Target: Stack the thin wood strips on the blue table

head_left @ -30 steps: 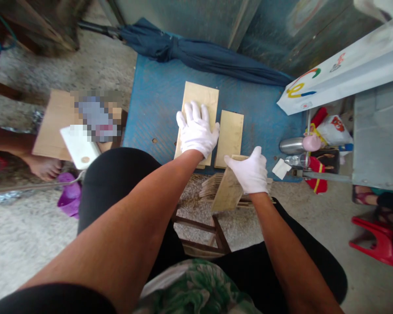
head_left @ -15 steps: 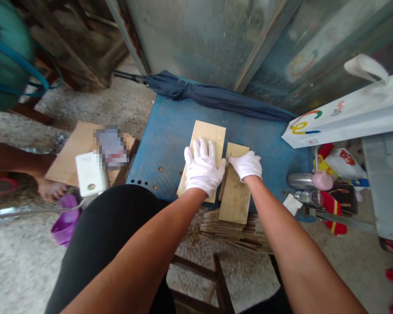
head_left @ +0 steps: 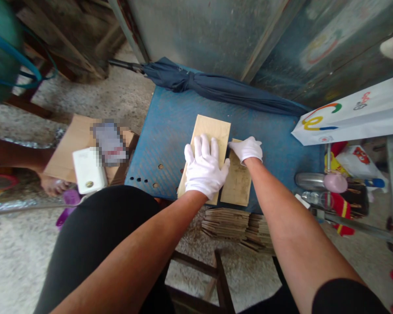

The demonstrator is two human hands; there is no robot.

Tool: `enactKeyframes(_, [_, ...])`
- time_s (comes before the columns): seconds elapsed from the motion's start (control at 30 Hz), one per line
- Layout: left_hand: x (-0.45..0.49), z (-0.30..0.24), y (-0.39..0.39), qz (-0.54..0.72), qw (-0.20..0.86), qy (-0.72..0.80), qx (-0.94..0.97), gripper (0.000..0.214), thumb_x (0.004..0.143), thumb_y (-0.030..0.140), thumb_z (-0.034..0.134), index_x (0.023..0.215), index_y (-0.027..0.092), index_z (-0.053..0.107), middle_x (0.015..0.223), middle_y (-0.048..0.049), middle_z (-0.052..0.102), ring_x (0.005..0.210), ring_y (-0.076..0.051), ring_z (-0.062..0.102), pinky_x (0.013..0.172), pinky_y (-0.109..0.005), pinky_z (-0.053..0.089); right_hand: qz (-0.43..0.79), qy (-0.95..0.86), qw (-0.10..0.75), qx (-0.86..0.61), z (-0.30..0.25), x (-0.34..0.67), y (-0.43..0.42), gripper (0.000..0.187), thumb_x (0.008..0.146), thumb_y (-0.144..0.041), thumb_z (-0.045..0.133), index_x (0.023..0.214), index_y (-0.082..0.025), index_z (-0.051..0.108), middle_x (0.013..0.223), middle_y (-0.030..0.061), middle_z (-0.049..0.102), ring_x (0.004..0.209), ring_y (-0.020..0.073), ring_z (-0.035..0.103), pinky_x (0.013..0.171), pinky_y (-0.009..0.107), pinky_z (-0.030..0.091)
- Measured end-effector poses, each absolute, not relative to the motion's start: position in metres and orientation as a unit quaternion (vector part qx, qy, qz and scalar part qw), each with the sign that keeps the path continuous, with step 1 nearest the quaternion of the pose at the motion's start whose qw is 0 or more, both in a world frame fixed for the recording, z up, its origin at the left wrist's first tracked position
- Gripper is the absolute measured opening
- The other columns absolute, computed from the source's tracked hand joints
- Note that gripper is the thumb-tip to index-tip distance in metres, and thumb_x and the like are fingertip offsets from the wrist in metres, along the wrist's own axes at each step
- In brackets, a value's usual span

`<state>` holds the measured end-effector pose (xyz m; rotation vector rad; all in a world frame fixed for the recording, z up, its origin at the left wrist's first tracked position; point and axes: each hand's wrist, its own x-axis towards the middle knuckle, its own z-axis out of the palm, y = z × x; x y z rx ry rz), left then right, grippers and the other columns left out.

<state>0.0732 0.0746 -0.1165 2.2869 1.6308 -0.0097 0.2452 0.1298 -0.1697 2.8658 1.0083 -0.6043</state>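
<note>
Both my hands wear white gloves. My left hand (head_left: 205, 170) lies flat, fingers spread, on a large pale wooden board (head_left: 212, 131) on the blue metal table (head_left: 163, 135). My right hand (head_left: 247, 149) curls over the far end of a smaller wooden board (head_left: 237, 187) that lies right beside the large one, on top of another small board. Below the table's near edge a stack of several more thin boards (head_left: 231, 222) rests on the ground.
A folded dark blue umbrella (head_left: 216, 89) lies along the table's far edge. A white paper bag (head_left: 350, 115) stands at right above a steel flask (head_left: 309, 179) and clutter. At left, cardboard (head_left: 65, 148) holds a white box (head_left: 87, 171); another person's foot (head_left: 52, 185) rests nearby.
My right hand carried a small board up from the stack by my knees and laid it on the small board beside the large one. My left hand stayed pressed on the large board.
</note>
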Motion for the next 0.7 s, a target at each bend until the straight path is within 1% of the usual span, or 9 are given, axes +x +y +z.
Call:
enactKeyframes(0.1, [0.073,-0.116,0.075,-0.009,0.168,0.576,0.800,0.080,0.101,0.058,0.033,0.165,0.010,0.027,0.172,-0.0220,0.022,0.161,-0.041,0.013,0.128,-0.064,0.014,-0.179,0.308,0.009,0.934,-0.176,0.243,0.127,0.098,0.065,-0.063,0.087,0.136,-0.004,0.055,0.137,0.0305,0.054,0.118,0.0412,0.065,0.101,0.049,0.053])
enactKeyframes(0.13, [0.073,-0.116,0.075,-0.011,0.170,0.577,0.799,0.080,0.101,0.058,0.033,0.165,0.010,0.027,0.172,-0.0214,0.021,0.161,-0.040,0.012,0.128,-0.064,0.013,-0.172,0.305,0.002,0.937,-0.178,0.243,0.124,0.095,0.067,-0.063,0.086,0.135,-0.005,0.056,0.136,0.0293,0.055,0.119,0.0410,0.064,0.101,0.050,0.052])
enactKeyframes(0.23, [0.073,-0.114,0.075,-0.011,0.181,0.577,0.796,0.081,0.100,0.059,0.032,0.165,0.010,0.026,0.174,-0.0204,0.018,0.161,-0.040,0.011,0.129,-0.063,0.011,-0.148,0.333,-0.049,0.930,-0.184,0.248,0.112,0.074,0.083,-0.062,0.074,0.130,-0.007,0.059,0.134,0.0252,0.057,0.121,0.0361,0.062,0.103,0.047,0.050])
enactKeyframes(0.3, [0.073,-0.112,0.076,-0.013,0.190,0.579,0.793,0.082,0.100,0.060,0.032,0.165,0.011,0.024,0.174,-0.0195,0.016,0.161,-0.040,0.010,0.129,-0.063,0.009,-0.127,0.362,-0.097,0.919,-0.186,0.255,0.098,0.059,0.094,-0.056,0.063,0.129,-0.008,0.060,0.137,0.0224,0.057,0.126,0.0318,0.059,0.107,0.044,0.048])
enactKeyframes(0.37, [0.074,-0.111,0.076,-0.018,0.197,0.580,0.791,0.083,0.099,0.060,0.032,0.166,0.012,0.023,0.175,-0.0185,0.014,0.162,-0.039,0.008,0.129,-0.063,0.008,-0.109,0.364,-0.139,0.914,-0.184,0.262,0.081,0.052,0.100,-0.048,0.055,0.133,-0.008,0.059,0.140,0.0201,0.058,0.131,0.0281,0.056,0.112,0.043,0.045])
enactKeyframes(0.47, [0.074,-0.110,0.076,-0.018,0.200,0.576,0.792,0.083,0.099,0.059,0.033,0.166,0.012,0.021,0.175,-0.0186,0.014,0.162,-0.039,0.007,0.129,-0.062,0.008,-0.108,0.326,-0.201,0.917,-0.173,0.268,0.048,0.054,0.103,-0.045,0.046,0.142,-0.009,0.054,0.136,0.0166,0.062,0.125,0.0243,0.061,0.111,0.044,0.047])
enactKeyframes(0.57, [0.075,-0.109,0.075,-0.007,0.194,0.573,0.796,0.084,0.099,0.058,0.033,0.165,0.009,0.021,0.174,-0.0217,0.015,0.161,-0.040,0.008,0.128,-0.062,0.007,-0.134,0.285,-0.266,0.911,-0.153,0.265,0.004,0.058,0.102,-0.048,0.047,0.144,-0.008,0.053,0.128,0.0145,0.067,0.117,0.0227,0.066,0.106,0.043,0.052])
enactKeyframes(0.63, [0.075,-0.109,0.074,-0.005,0.192,0.574,0.796,0.084,0.099,0.058,0.032,0.166,0.010,0.021,0.174,-0.0208,0.015,0.161,-0.039,0.008,0.128,-0.062,0.006,-0.156,0.255,-0.291,0.909,-0.140,0.255,-0.033,0.061,0.100,-0.049,0.050,0.147,-0.009,0.050,0.129,0.0155,0.067,0.120,0.0232,0.066,0.106,0.042,0.053])
enactKeyframes(0.7, [0.076,-0.107,0.074,-0.007,0.196,0.576,0.793,0.083,0.099,0.059,0.032,0.166,0.012,0.020,0.175,-0.0176,0.015,0.162,-0.038,0.007,0.128,-0.062,0.005,-0.183,0.225,-0.288,0.912,-0.129,0.237,-0.075,0.068,0.098,-0.051,0.054,0.150,-0.009,0.045,0.136,0.0183,0.064,0.126,0.0243,0.064,0.108,0.041,0.052])
